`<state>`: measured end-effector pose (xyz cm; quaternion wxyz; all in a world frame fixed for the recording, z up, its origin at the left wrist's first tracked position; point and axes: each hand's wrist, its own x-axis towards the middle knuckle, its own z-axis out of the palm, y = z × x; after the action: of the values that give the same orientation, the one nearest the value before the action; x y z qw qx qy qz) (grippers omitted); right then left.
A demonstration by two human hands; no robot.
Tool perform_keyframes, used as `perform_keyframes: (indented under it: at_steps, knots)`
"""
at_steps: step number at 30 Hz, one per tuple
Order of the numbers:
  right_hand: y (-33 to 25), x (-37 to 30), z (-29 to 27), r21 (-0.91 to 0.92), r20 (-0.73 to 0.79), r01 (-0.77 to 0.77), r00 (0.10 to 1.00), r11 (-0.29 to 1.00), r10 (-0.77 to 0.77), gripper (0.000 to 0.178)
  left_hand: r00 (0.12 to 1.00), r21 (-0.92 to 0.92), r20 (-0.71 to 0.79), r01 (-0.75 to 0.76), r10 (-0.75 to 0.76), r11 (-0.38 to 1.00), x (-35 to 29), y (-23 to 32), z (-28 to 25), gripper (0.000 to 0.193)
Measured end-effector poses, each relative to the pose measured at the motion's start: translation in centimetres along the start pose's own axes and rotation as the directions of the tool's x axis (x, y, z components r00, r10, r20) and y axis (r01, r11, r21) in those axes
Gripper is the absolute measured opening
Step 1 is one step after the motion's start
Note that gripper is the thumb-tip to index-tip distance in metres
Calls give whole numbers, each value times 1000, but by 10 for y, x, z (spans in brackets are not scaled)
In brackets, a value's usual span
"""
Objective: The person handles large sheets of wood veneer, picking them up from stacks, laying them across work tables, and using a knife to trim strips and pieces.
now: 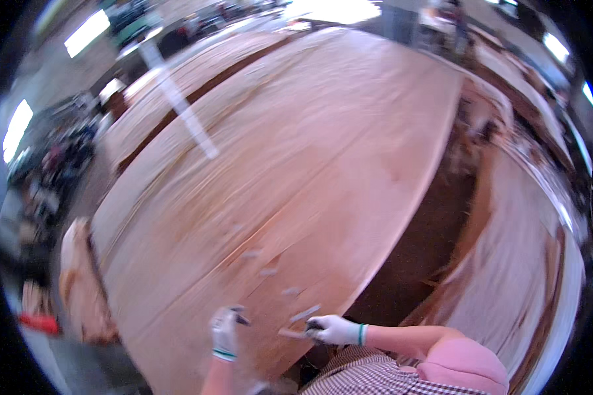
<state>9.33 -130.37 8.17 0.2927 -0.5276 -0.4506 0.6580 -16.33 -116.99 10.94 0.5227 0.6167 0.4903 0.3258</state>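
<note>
A large, pale brown sheet of wood veneer (277, 197) spreads in front of me, with long lines running across its surface. Above its near part is my left hand (225, 334), in a white glove with a green cuff. Dark patches show at its fingertips, and blur hides whether it grips anything. Near the sheet's right edge, my right hand (339, 330) wears a matching glove, fingers closed and dark at the tips. A thin pale strip (292, 334) sticks out from these fingers to the left. Several small whitish pieces (291, 291) lie on the sheet close by.
A long white bar (190, 122) reaches over the sheet's far left. More veneer (501, 257) lies at right, beyond a dark brown gap (422, 243). At left are a wrapped-looking brown bundle (85, 286) and a red object (39, 322). The background is cluttered and blurred.
</note>
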Motion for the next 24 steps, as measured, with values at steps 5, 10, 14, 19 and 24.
perform_keyframes:
  at_steps: [5,10,14,19,24]
  knots:
    - [-2,-7,98,126,10,-115,993,985,115,14,898,-127,248,403,-365,906,-192,-69,-27,27]
    - [0,15,245,33,45,53,997,998,-54,14,825,-175,370,514,-428,840,-301,-144,-69,29]
    - [-13,43,362,53,19,31,999,998,-32,17,915,-163,212,378,-342,911,-376,-170,-157,28]
    - [13,125,460,389,-205,-25,972,921,113,16,892,-274,-37,425,-451,863,-476,-171,-287,24]
    - [32,160,502,229,-417,17,905,973,82,15,774,-499,-231,426,-589,755,-567,-208,-366,25]
